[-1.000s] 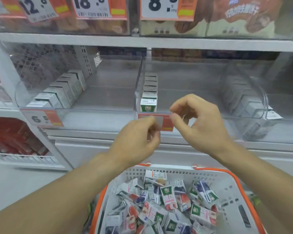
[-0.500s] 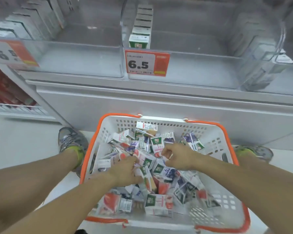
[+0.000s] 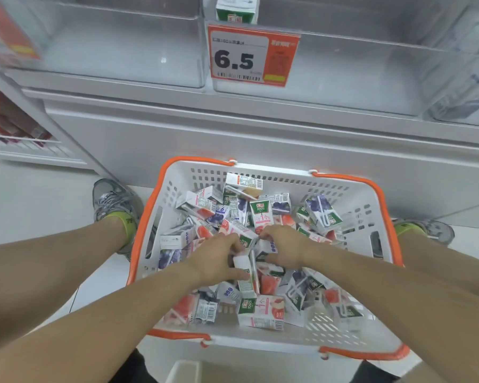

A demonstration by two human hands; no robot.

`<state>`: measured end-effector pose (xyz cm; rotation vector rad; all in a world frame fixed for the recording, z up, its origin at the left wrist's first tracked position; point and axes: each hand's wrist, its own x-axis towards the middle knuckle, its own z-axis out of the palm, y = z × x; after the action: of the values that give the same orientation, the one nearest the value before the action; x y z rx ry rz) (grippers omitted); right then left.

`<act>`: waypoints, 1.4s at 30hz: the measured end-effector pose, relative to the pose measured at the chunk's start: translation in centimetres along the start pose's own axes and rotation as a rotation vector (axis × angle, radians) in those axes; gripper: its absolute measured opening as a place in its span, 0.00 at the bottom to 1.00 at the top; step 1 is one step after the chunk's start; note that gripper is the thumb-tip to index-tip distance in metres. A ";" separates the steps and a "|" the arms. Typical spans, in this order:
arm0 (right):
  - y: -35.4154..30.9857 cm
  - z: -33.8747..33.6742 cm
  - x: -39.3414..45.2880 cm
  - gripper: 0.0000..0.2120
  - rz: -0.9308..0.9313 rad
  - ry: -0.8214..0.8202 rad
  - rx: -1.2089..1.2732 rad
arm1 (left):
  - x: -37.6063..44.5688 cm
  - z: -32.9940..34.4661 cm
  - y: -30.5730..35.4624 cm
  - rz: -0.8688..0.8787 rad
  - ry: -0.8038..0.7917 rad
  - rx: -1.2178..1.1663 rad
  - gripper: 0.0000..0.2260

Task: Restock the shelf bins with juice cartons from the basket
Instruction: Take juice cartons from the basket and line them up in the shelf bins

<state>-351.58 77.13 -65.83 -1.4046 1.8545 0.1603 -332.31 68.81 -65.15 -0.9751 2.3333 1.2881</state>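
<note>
Both arms reach down into a white basket (image 3: 351, 189) with orange rim and handles, standing on the floor just in front of the shelf unit. The basket holds a loose heap of small juice cartons (image 3: 260, 310), lying every which way, some with red fruit print, some with purple. Left hand (image 3: 216, 261) is down among them, fingers curled round a white carton (image 3: 246, 275) held upright near the middle of the heap. Right hand (image 3: 285, 247) is close beside it, fingers bent down onto the cartons and closing on one; which carton exactly is hidden under the fingers. The two hands nearly touch. Above, clear shelf bins (image 3: 122, 48) sit side by side on the shelf; the middle bin carries an orange price tag (image 3: 252, 56) reading 6.5 on its front, and one green-and-white carton (image 3: 237, 9) stands just behind that tag. A grey shoe (image 3: 111, 200) shows left of the basket, another shoe (image 3: 432, 229) to its right.
</note>
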 end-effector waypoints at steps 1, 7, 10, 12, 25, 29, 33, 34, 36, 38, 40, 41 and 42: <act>0.0 0.0 0.0 0.26 0.000 0.010 0.001 | 0.0 0.1 0.2 0.006 0.019 -0.041 0.22; 0.0 -2.9 -1.5 0.21 0.020 -0.036 -0.031 | -0.5 -0.6 2.5 -0.062 -0.012 -0.188 0.26; -0.4 -6.9 -3.4 0.23 0.042 -0.016 0.035 | -1.0 -4.2 3.9 -0.050 -0.068 -0.220 0.22; -1.1 -9.9 -5.2 0.28 0.039 0.004 0.101 | -1.5 -7.5 5.4 -0.008 -0.065 -0.253 0.23; -1.4 -20.6 -15.6 0.17 -0.289 0.193 0.918 | -6.4 -16.9 15.7 0.149 -0.190 -0.741 0.15; 0.4 -21.2 -17.3 0.22 -0.395 0.283 1.125 | -5.6 -15.4 19.7 0.294 -0.235 -0.729 0.13; 2.1 -20.9 -19.8 0.16 -0.375 0.419 1.055 | -4.3 -14.0 22.5 0.392 -0.161 -0.705 0.16; 2.8 -20.9 -20.4 0.16 -0.370 0.464 1.036 | -3.8 -13.6 23.2 0.399 -0.133 -0.692 0.18; 4.5 -21.1 -21.6 0.15 -0.379 0.567 0.978 | -2.9 -12.9 24.6 0.410 -0.045 -0.661 0.23; 6.4 -21.6 -22.9 0.16 -0.392 0.689 0.947 | -2.1 -12.2 26.1 0.420 0.045 -0.636 0.25; 8.2 -22.4 -24.4 0.18 -0.413 0.848 0.956 | -1.3 -11.7 27.4 0.405 0.086 -0.682 0.26; 9.0 -22.8 -25.1 0.19 -0.424 0.959 0.942 | -0.9 -11.5 28.0 0.397 0.091 -0.723 0.25; 9.7 -23.2 -25.6 0.19 -0.423 1.092 0.913 | -0.6 -11.5 28.5 0.392 0.087 -0.757 0.24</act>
<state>-369.68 88.04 -36.83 -1.1836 1.8596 -1.7299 -350.77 69.95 -40.66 -0.7722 2.1787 2.4327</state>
